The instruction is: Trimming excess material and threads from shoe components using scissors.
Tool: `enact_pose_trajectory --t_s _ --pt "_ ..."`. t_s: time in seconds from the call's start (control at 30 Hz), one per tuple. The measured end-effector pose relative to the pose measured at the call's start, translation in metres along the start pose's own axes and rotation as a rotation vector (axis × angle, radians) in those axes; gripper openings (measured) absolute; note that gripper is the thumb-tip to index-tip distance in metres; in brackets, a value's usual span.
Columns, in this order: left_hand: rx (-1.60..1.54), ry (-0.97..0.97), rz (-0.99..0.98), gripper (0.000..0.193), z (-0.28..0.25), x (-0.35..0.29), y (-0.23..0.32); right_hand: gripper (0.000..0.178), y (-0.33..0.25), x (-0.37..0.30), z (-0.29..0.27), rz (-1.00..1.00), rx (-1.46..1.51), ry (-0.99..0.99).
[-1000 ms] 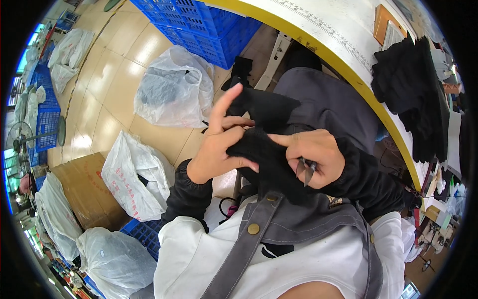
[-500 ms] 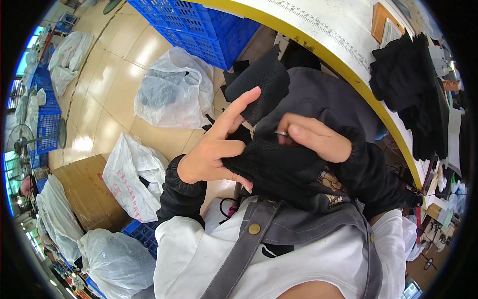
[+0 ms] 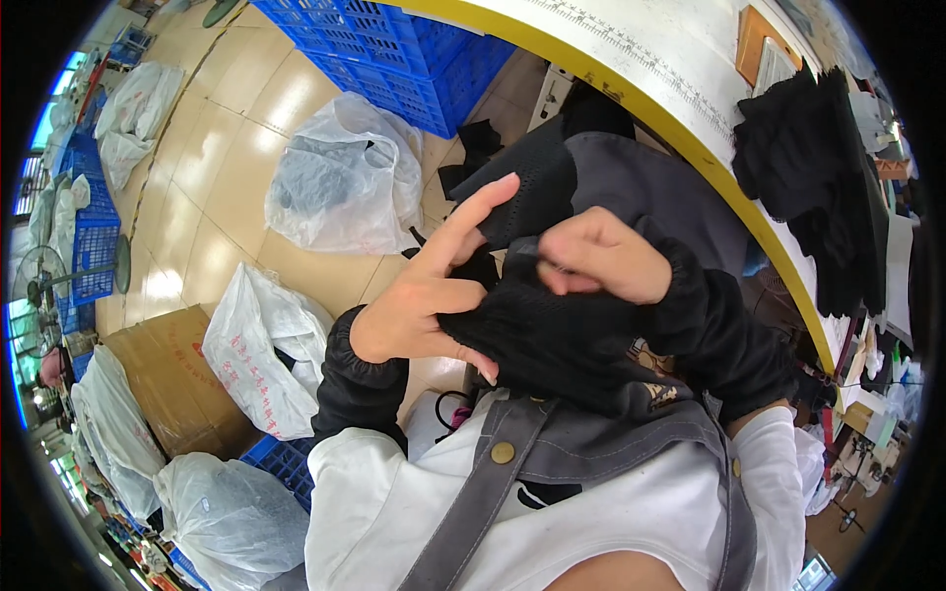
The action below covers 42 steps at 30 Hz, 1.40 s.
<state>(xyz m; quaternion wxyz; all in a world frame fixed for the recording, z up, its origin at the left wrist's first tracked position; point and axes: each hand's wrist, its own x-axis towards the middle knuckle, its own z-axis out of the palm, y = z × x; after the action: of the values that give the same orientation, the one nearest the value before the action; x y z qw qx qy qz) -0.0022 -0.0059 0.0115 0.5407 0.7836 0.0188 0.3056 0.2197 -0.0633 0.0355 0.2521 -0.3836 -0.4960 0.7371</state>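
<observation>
My left hand (image 3: 419, 295) has its index finger stretched up along a black perforated fabric piece (image 3: 527, 187), while the thumb and other fingers grip the black fabric (image 3: 552, 330) over my lap. Just right of it, my right hand (image 3: 611, 258) is closed, its fingertips curled in and blurred at the fabric's upper edge. What those fingers hold, if anything, cannot be made out. A grey apron (image 3: 655, 187) lies under the fabric.
A white table with a yellow edge (image 3: 734, 163) curves along the right, bearing a black fabric pile (image 3: 808, 167). Blue crates (image 3: 394, 59) stand at the far left of it. Plastic bags (image 3: 340, 177) and a cardboard box (image 3: 182, 379) sit on the tiled floor.
My right hand has lifted slightly up and left, its fingers curling tighter. The upper fabric piece has shifted and folded lower; my left hand has barely moved.
</observation>
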Motion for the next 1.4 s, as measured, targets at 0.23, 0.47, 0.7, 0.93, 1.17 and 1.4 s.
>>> enact_pose_trajectory --t_s 0.23,0.47,0.7,0.93,1.17,1.4 --pt "-0.017 0.078 0.085 0.053 0.000 -0.004 -0.003 0.053 0.028 -0.002 -0.011 0.220 1.051 0.119" --pt "-0.024 0.021 -0.070 0.052 -0.002 -0.011 0.002 0.015 0.026 0.028 -0.027 -0.268 1.224 0.307" --pt "0.086 0.209 -0.244 0.049 -0.007 -0.017 0.009 0.030 0.016 0.016 -0.003 -0.383 -0.209 0.867" --pt "0.114 0.156 -0.204 0.048 0.014 -0.001 -0.002 0.041 0.001 -0.005 0.020 -0.251 -0.249 0.515" --pt "0.093 0.035 -0.199 0.051 0.011 -0.007 0.010 0.034 -0.005 -0.029 0.003 -0.047 0.042 0.186" --pt "0.022 -0.011 -0.107 0.056 0.012 -0.005 0.009 0.051 -0.004 -0.042 -0.013 0.180 -0.003 0.065"
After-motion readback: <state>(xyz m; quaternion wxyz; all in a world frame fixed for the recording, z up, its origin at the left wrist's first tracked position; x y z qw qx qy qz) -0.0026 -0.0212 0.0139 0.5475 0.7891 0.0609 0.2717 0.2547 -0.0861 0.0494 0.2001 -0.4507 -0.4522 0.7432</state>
